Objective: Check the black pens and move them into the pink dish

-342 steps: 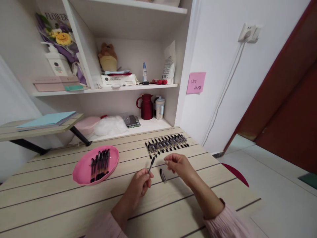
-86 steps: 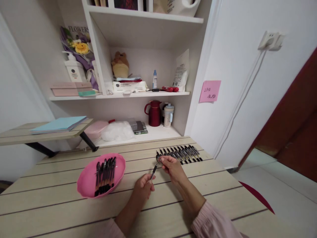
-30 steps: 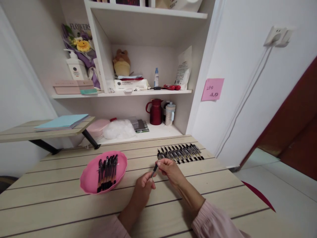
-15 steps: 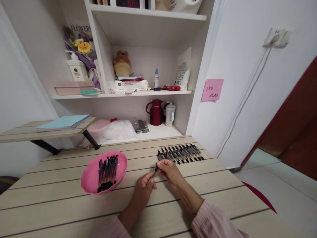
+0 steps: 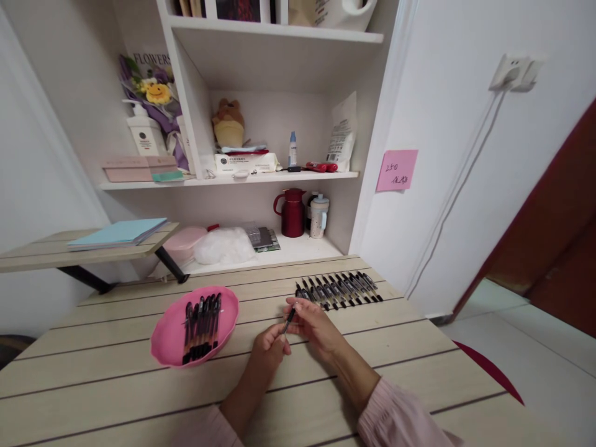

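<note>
Centrally, the left hand [image 5: 270, 347] pinches the lower barrel of a black gel pen [image 5: 289, 318], tilted above the plank-patterned tabletop [image 5: 400, 351] between the scalloped pink dish [image 5: 166, 338] and the row of pens [image 5: 338, 290]. The right hand [image 5: 317, 327] curls round its upper end; whether it closes on the pen cannot be told. A steady left pinch, with the barrel kept straight, probably serves best.

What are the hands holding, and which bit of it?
A pen. The left hand pinches its clear barrel; the right hand is at its black end, but whether it grips there, I can't tell.
</note>
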{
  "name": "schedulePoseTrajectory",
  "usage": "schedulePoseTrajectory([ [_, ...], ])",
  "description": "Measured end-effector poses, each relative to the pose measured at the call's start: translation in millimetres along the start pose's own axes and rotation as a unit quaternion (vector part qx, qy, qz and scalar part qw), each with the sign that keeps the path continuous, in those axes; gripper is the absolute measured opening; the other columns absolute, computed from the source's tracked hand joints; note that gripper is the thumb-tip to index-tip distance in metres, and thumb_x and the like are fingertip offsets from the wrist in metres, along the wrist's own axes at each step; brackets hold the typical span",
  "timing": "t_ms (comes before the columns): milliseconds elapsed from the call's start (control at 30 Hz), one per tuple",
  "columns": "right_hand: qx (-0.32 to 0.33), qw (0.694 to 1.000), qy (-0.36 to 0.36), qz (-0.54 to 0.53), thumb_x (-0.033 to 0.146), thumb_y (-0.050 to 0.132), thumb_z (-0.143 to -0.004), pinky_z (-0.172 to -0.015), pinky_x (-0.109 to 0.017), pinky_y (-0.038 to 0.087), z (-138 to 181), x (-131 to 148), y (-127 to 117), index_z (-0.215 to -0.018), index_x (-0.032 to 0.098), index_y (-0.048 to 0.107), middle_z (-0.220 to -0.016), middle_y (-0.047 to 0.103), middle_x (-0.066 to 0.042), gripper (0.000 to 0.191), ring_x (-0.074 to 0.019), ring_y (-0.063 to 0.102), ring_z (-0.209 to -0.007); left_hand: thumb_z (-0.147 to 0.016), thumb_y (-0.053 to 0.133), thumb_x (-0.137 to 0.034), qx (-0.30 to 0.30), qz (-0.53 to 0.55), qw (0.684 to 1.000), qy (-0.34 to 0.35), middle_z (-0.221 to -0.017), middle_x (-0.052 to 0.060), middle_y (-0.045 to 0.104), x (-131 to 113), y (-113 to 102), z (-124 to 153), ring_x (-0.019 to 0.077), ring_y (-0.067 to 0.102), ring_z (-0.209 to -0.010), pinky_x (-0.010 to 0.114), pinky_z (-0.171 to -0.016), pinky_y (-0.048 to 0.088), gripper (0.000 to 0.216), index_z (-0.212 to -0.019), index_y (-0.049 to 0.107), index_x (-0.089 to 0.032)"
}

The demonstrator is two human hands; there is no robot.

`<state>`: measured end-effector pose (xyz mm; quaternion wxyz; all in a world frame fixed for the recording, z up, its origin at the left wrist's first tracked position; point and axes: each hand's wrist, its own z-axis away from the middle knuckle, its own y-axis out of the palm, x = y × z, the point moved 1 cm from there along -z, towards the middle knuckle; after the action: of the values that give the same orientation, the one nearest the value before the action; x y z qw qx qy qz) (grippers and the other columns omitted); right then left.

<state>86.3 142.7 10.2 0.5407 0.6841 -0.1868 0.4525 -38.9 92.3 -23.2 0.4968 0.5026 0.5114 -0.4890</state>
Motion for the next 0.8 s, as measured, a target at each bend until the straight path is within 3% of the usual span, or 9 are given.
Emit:
schedulePoseTrajectory([
  [67,0.009,1.000,-0.005,-0.009,0.039,0.075,-0.057,-0.060,-0.029,0.044,-0.3,-1.4,0.5,-0.080,0.015,0.064,-0.074,0.064,-0.004,0.035,-0.0140,0.058,-0.060,-0.070,0.052,-0.042,0.000,-0.007,1.000,0.006,-0.050,-0.005,0.050,-1.0,-0.5,0.0,0.0047,0.026,-0.035,0.020,-0.038,0.017,0.040,-0.096,0.061,-0.013],
  [167,-0.058,0.997,-0.041,0.042,0.034,0.079,-0.052,-0.053,-0.025,0.040,-2.4,-3.0,-2.1,-0.058,0.014,0.059,-0.054,0.057,0.002,0.029,-0.0088,0.050,-0.046,-0.070,0.052,-0.040,-0.008,-0.040,0.999,0.014,-0.051,-0.005,0.050,-1.9,-1.7,0.5,0.0055,0.027,-0.037,0.020,-0.039,0.019,0.039,-0.097,0.061,-0.013],
  [233,-0.078,0.995,-0.043,0.051,0.032,0.079,-0.051,-0.052,-0.024,0.039,-3.3,-3.0,-3.1,-0.058,0.015,0.058,-0.051,0.055,0.003,0.029,-0.0085,0.049,-0.046,-0.070,0.051,-0.039,-0.013,-0.052,0.998,0.017,-0.051,-0.005,0.050,-2.4,-2.3,0.7,0.0058,0.028,-0.038,0.020,-0.039,0.020,0.038,-0.096,0.061,-0.013],
  [367,-0.007,1.000,-0.010,-0.005,0.036,0.077,-0.055,-0.059,-0.029,0.044,-2.8,-1.0,-2.7,-0.079,0.015,0.064,-0.073,0.064,-0.003,0.035,-0.0143,0.057,-0.060,-0.071,0.049,-0.039,-0.008,-0.040,0.999,0.002,-0.051,-0.005,0.050,-1.9,-2.5,-0.2,0.0059,0.028,-0.037,0.020,-0.039,0.020,0.038,-0.096,0.061,-0.013],
  [500,-0.043,0.998,-0.039,0.020,0.030,0.079,-0.053,-0.057,-0.026,0.042,-1.1,0.4,-4.5,-0.062,0.015,0.059,-0.056,0.058,0.001,0.027,-0.0109,0.053,-0.052,-0.071,0.049,-0.037,-0.017,-0.051,0.998,0.013,-0.050,-0.005,0.050,-0.3,-2.4,-1.0,0.0060,0.027,-0.037,0.020,-0.039,0.020,0.037,-0.097,0.060,-0.013],
  [667,0.020,1.000,0.002,-0.016,0.034,0.077,-0.056,-0.066,-0.031,0.046,1.0,-1.4,0.1,-0.078,0.016,0.064,-0.075,0.064,-0.003,0.032,-0.0150,0.058,-0.068,-0.072,0.048,-0.037,0.013,-0.057,0.998,0.011,-0.050,-0.005,0.050,-1.4,-4.1,-0.4,0.0059,0.027,-0.037,0.020,-0.039,0.020,0.041,-0.102,0.060,-0.013],
  [800,-0.050,0.997,-0.031,0.043,0.033,0.079,-0.051,-0.054,-0.024,0.041,0.1,-2.6,0.7,-0.055,0.014,0.057,-0.054,0.055,0.002,0.030,-0.0095,0.051,-0.050,-0.072,0.049,-0.036,0.010,-0.072,0.997,0.017,-0.053,-0.004,0.051,-2.2,-5.6,0.9,0.0063,0.029,-0.039,0.020,-0.040,0.022,0.041,-0.103,0.061,-0.013],
])
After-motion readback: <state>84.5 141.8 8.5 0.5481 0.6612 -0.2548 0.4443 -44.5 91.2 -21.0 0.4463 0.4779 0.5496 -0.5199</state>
